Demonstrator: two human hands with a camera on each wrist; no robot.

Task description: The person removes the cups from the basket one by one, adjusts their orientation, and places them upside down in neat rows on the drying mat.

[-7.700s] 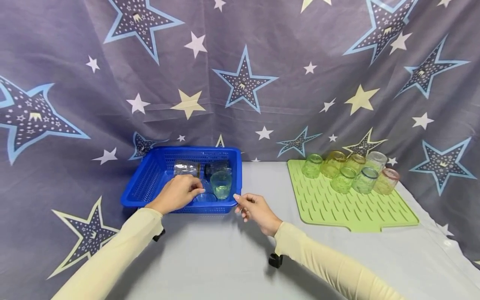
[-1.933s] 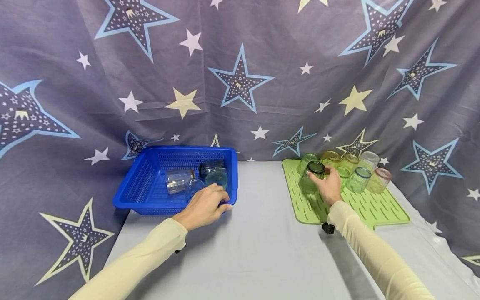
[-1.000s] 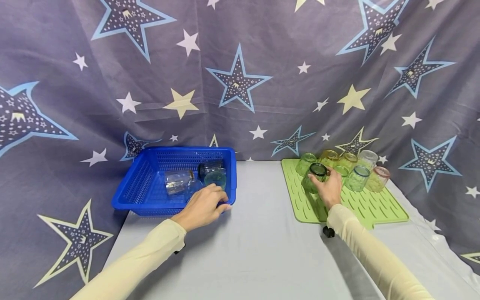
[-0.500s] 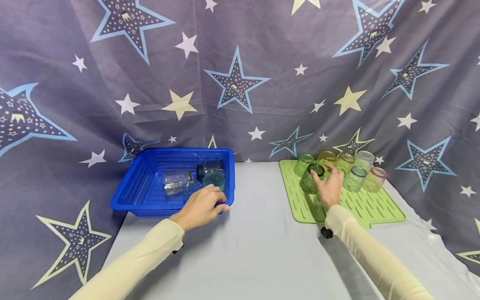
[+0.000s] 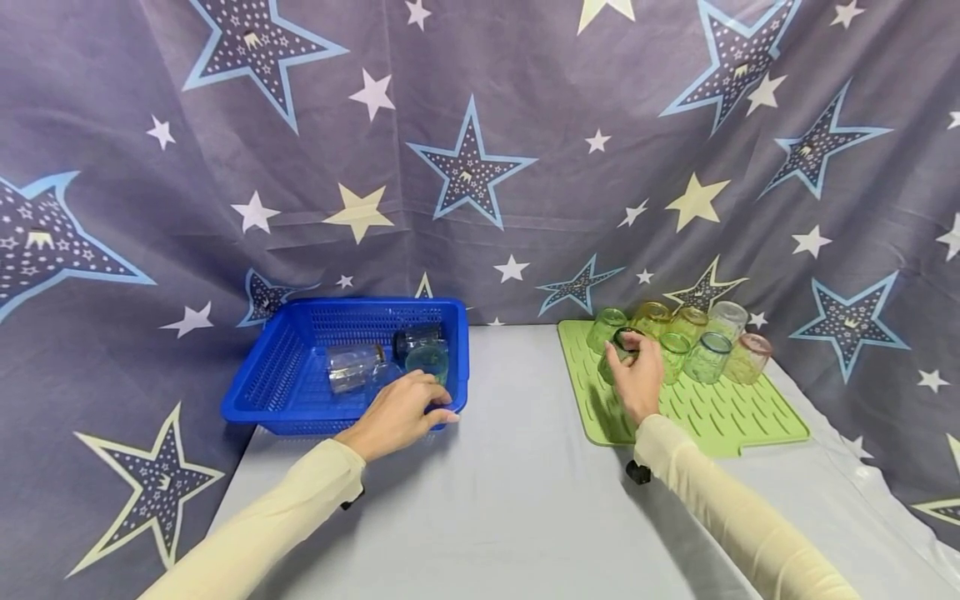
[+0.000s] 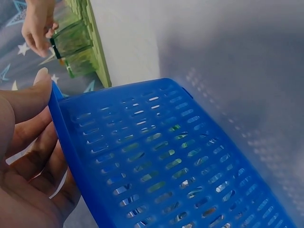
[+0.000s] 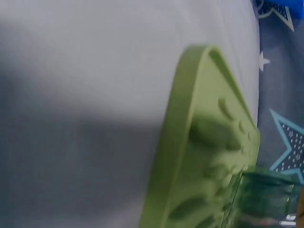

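Observation:
My right hand (image 5: 637, 375) is just above a dark green glass (image 5: 611, 367) that stands rim-up on the green drying mat (image 5: 697, 425). Thumb and fingers are spread around its rim, and the left wrist view shows them slightly apart from it. Part of that glass (image 7: 263, 194) also appears in the right wrist view. My left hand (image 5: 401, 412) holds the front right rim of the blue basket (image 6: 142, 114), fingers over the edge and thumb by the corner. Inside lie a clear glass with an amber rim (image 5: 354, 367), a dark glass (image 5: 416, 339) and a pale teal glass (image 5: 427, 360); a bluish one is partly hidden.
Behind and right of the dark green glass stand several tinted glasses on the mat, among them a green (image 5: 607, 327), an amber (image 5: 651, 318), a blue-rimmed (image 5: 707, 358) and a pink-rimmed one (image 5: 747, 358). A star-patterned curtain (image 5: 480, 250) hangs behind the white table (image 5: 510, 483).
My right hand has gone from the basket to the mat with the dark green glass, set it down and loosened its grip. My left hand moved from inside the basket to its rim.

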